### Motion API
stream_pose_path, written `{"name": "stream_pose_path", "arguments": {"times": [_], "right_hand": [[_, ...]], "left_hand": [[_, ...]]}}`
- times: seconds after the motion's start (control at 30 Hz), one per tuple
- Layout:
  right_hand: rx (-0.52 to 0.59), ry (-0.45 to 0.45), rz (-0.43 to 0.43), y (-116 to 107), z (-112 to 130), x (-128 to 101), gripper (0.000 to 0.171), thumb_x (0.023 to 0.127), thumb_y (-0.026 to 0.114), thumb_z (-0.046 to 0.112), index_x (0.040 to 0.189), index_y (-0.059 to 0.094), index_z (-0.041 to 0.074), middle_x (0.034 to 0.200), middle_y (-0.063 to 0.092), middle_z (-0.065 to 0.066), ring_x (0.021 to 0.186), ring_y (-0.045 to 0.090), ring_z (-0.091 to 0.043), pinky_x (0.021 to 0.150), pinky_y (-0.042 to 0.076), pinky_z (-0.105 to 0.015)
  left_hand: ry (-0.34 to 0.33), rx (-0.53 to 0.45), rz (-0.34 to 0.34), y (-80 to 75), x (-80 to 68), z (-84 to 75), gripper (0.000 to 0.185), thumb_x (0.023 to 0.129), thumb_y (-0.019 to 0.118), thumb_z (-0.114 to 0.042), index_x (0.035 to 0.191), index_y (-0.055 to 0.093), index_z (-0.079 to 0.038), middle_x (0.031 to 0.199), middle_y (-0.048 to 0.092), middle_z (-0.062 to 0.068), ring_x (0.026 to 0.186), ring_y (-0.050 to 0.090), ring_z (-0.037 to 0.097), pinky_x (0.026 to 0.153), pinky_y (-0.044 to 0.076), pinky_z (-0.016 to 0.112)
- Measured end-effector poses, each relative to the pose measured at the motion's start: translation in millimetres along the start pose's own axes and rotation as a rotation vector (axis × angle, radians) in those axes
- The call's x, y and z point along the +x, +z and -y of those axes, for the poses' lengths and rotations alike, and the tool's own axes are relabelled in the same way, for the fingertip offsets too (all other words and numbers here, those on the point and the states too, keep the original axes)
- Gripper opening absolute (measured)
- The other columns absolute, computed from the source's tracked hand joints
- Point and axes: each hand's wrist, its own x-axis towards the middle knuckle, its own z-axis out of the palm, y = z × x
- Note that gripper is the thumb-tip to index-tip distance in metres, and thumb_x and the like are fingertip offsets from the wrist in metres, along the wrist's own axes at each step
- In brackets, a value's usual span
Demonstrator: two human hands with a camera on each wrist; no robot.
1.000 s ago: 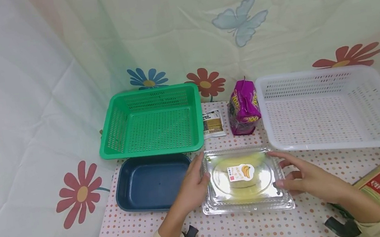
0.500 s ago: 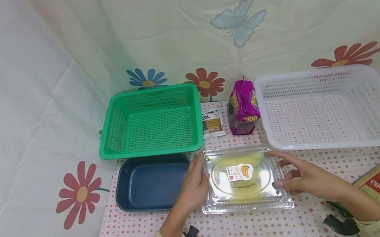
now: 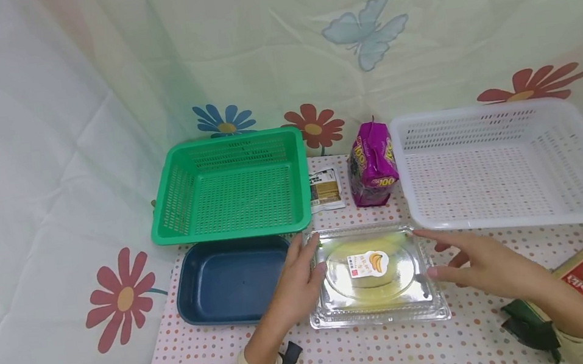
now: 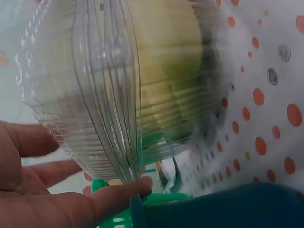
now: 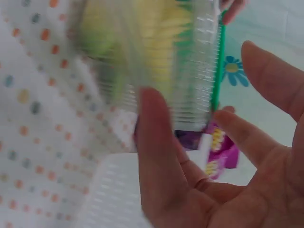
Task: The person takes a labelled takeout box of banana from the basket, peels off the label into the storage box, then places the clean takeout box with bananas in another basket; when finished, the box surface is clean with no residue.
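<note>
Since a second ago, right hand (image 3: 480,268) lifts off the box (image 3: 374,275), fingers spread; left hand (image 3: 296,280) stays flat against its side. Box contents blur; its long axis runs left-right.

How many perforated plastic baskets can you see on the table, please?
2: a green basket at the back left behind the blue tray, and a white basket at the back right. None appear hidden.
</note>
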Motion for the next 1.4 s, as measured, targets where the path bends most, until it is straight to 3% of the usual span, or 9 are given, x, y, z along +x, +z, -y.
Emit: {"name": "stream_pose_path", "arguments": {"times": [0.1,0.17,0.33,0.47,0.7,0.9,1.13,1.4], "right_hand": [[-0.188,-0.075,-0.078,-8.3,13.2,2.6,0.060,0.092,0.075,0.039,0.146,0.058,0.018,0.109,0.069,-0.008,0.085,0.065,-0.010,0.060,0.051,-0.024],[-0.228,-0.110,-0.098,-12.2,23.1,7.5,0.051,0.091,0.076,0.039,0.137,0.066,0.018,0.102,0.069,0.001,0.083,0.062,-0.006,0.061,0.049,-0.023],[-0.245,-0.257,-0.086,-14.3,48.2,31.2,0.038,0.088,0.080,0.035,0.121,0.075,0.017,0.099,0.073,0.004,0.081,0.062,-0.003,0.062,0.049,-0.022],[-0.259,-0.318,-0.010,-10.8,64.8,56.9,0.030,0.086,0.083,0.029,0.113,0.078,0.017,0.101,0.075,0.003,0.083,0.065,-0.007,0.067,0.053,-0.024],[-0.214,-0.326,0.172,0.1,78.0,93.8,0.024,0.085,0.083,0.025,0.106,0.080,0.014,0.095,0.074,0.003,0.082,0.064,-0.008,0.069,0.054,-0.024],[-0.230,-0.333,0.227,10.7,82.2,109.3,0.015,0.082,0.085,0.018,0.097,0.081,0.019,0.083,0.069,0.009,0.074,0.060,-0.006,0.068,0.052,-0.024],[-0.232,-0.297,0.233,17.8,88.3,115.2,0.016,0.075,0.088,0.014,0.088,0.081,0.019,0.070,0.063,0.009,0.064,0.054,-0.005,0.059,0.046,-0.023],[-0.341,-0.207,0.180,28.2,86.8,119.9,0.021,0.070,0.091,0.017,0.075,0.076,0.029,0.065,0.056,0.011,0.066,0.051,-0.008,0.061,0.041,-0.027]], "left_hand": [[0.005,0.031,0.015,-0.5,3.1,-1.9,0.058,0.105,0.057,-0.025,0.159,0.039,-0.014,0.170,0.012,0.018,0.155,0.018,0.043,0.118,0.027,0.067],[0.004,0.035,0.026,-0.3,5.3,-3.0,0.058,0.104,0.059,-0.029,0.158,0.041,-0.017,0.171,0.012,0.016,0.155,0.018,0.042,0.117,0.028,0.069],[-0.008,0.059,0.061,1.9,9.9,-6.0,0.068,0.099,0.066,-0.040,0.158,0.040,-0.020,0.172,0.008,0.014,0.154,0.019,0.043,0.114,0.033,0.069],[-0.044,0.112,0.109,4.0,10.9,-7.7,0.087,0.089,0.076,-0.050,0.161,0.033,-0.028,0.173,-0.001,0.012,0.154,0.018,0.047,0.109,0.038,0.070],[-0.042,0.139,0.145,7.1,8.7,-6.3,0.105,0.080,0.083,-0.052,0.163,0.022,-0.033,0.172,-0.012,0.010,0.156,0.008,0.045,0.111,0.038,0.067],[-0.021,0.171,0.139,9.5,7.5,-3.2,0.107,0.079,0.082,-0.055,0.163,0.018,-0.034,0.172,-0.014,0.010,0.157,0.004,0.043,0.113,0.038,0.065],[-0.005,0.205,0.127,13.2,8.2,0.7,0.106,0.080,0.083,-0.052,0.164,0.021,-0.031,0.172,-0.013,0.011,0.157,0.003,0.043,0.111,0.040,0.065],[-0.002,0.210,0.124,15.1,7.9,3.2,0.106,0.081,0.082,-0.053,0.164,0.019,-0.032,0.172,-0.013,0.011,0.158,0.001,0.040,0.115,0.038,0.062]]}}
